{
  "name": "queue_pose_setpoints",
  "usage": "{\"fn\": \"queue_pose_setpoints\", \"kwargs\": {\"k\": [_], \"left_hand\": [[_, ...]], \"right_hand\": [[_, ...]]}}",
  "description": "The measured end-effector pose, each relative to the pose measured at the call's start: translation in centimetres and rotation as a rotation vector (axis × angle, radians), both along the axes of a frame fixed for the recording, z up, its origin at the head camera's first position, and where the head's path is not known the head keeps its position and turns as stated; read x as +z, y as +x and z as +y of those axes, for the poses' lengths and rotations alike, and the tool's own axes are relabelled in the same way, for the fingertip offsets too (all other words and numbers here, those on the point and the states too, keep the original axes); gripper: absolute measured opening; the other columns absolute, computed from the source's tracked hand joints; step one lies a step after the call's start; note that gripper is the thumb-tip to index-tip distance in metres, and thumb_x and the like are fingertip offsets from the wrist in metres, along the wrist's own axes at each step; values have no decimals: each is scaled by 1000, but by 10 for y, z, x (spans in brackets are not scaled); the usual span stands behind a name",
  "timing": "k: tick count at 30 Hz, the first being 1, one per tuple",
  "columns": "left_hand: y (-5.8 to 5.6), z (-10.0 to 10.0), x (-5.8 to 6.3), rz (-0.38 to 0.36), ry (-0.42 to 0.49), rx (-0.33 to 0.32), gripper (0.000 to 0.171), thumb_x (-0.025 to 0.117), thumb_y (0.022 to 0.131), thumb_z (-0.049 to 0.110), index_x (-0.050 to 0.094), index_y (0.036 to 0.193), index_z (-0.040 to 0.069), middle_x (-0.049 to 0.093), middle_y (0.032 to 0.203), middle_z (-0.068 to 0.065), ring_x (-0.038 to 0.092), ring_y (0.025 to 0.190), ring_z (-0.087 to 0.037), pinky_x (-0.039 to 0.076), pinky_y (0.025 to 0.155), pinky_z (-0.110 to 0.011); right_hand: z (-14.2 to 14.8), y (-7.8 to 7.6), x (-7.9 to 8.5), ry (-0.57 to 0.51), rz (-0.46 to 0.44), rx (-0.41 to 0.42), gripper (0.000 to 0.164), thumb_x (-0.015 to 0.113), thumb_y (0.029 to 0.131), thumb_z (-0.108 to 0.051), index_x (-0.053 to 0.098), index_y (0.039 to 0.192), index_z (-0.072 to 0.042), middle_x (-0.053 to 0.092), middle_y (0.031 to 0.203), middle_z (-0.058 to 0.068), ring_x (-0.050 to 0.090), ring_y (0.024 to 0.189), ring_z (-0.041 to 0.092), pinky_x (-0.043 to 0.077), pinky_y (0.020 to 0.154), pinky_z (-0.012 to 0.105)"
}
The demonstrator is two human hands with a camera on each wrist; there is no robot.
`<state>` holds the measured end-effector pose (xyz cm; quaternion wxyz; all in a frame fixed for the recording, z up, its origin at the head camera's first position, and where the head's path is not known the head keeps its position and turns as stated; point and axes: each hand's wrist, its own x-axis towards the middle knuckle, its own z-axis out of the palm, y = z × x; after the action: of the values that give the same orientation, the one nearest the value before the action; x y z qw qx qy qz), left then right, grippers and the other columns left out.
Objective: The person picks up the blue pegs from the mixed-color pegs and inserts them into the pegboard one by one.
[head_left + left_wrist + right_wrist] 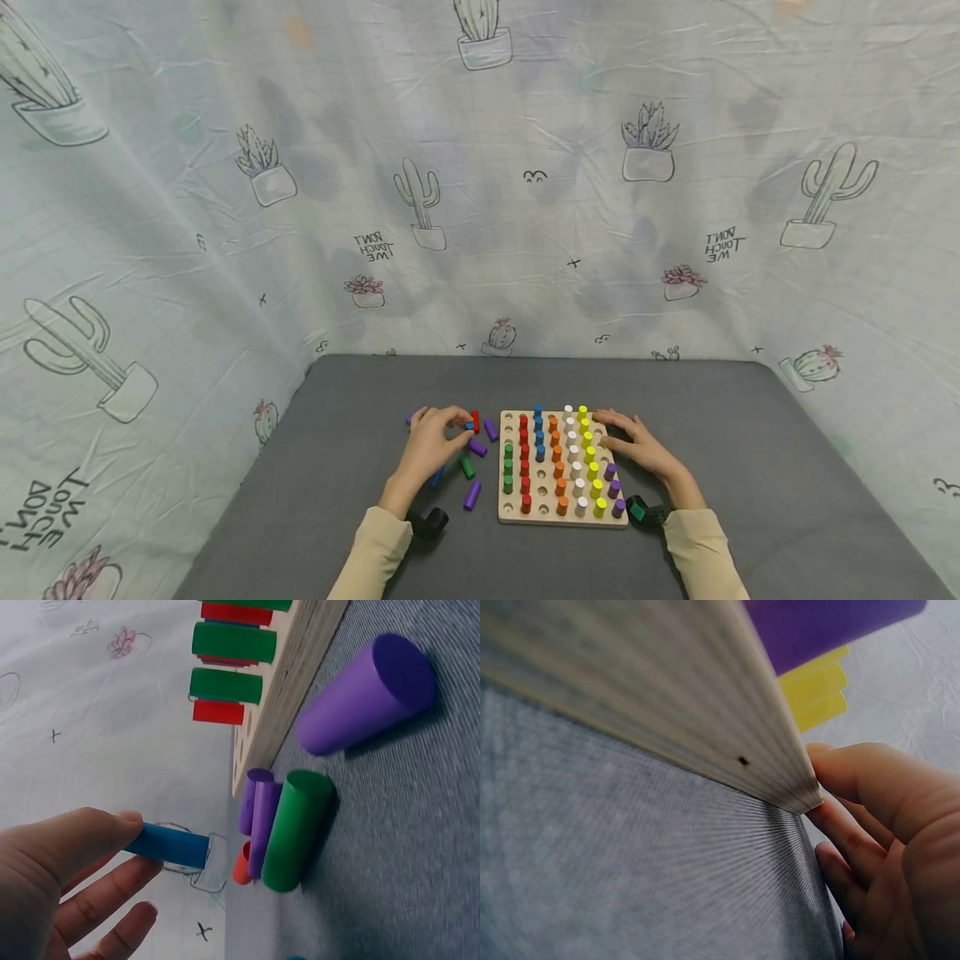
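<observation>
My left hand (431,446) pinches a blue peg (176,846) between thumb and fingertips, raised to the left of the pegboard (517,518). In the left wrist view the peg lies nearly level, one end sticking out past the fingers. My right hand (637,443) holds the board's far right corner, the thumb at the top edge and the fingers along the side. Coloured pegs stand in columns on the wooden board: green, red, blue, orange, white, yellow and purple. Open holes show in the green, blue and purple columns.
Left of the board lie loose pegs: a green peg (467,467), a red peg (475,421), a blue peg (437,477) and several purple ones, one purple peg (472,496) nearest the front. A grey cloth (750,467) covers the table, with a cactus-print curtain (525,208) behind.
</observation>
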<state>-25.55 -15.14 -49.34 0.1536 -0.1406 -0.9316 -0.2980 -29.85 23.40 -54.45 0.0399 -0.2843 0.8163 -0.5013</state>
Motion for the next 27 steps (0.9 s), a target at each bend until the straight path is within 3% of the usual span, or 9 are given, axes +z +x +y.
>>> {"fn": "queue_pose_setpoints", "kwargs": {"k": [8, 15, 20, 23, 27], "left_hand": [[2, 11, 4, -17, 21, -46, 14, 72, 81, 23, 65, 93, 23, 65, 87, 9, 59, 85, -18, 23, 103, -57], [2, 17, 5, -23, 7, -61, 14, 71, 82, 25, 65, 93, 24, 65, 85, 6, 60, 84, -19, 23, 103, -57], [1, 20, 5, -43, 16, -74, 14, 71, 82, 25, 65, 95, 24, 66, 89, 7, 61, 85, -21, 22, 104, -57], [0, 21, 6, -56, 22, -89, 15, 70, 83, 25, 65, 96, 23, 66, 90, 6, 61, 86, -22, 25, 102, -55], [0, 24, 8, -57, 36, -109, 15, 70, 83, 25, 65, 97, 21, 66, 89, 5, 59, 83, -22, 37, 91, -48]], "right_hand": [[2, 0, -7, -33, 68, 6, 42, 55, 91, -9, 49, 131, -2, 44, 137, 18, 20, 133, 44, -13, 98, 67], [1, 0, -3, -5, -7, -10, 44, 57, 91, -13, 48, 132, 0, 39, 138, 27, 15, 132, 51, -11, 99, 68], [0, 0, -3, 5, -9, -18, 43, 57, 91, -11, 48, 131, 1, 39, 138, 27, 14, 132, 52, -11, 99, 68], [0, 0, -4, 0, -5, -16, 43, 57, 91, -11, 49, 131, 1, 40, 138, 27, 15, 132, 52, -11, 99, 68], [0, 0, -3, -2, -9, -8, 43, 58, 90, -11, 49, 130, 1, 40, 138, 27, 15, 132, 52, -11, 99, 68]]}}
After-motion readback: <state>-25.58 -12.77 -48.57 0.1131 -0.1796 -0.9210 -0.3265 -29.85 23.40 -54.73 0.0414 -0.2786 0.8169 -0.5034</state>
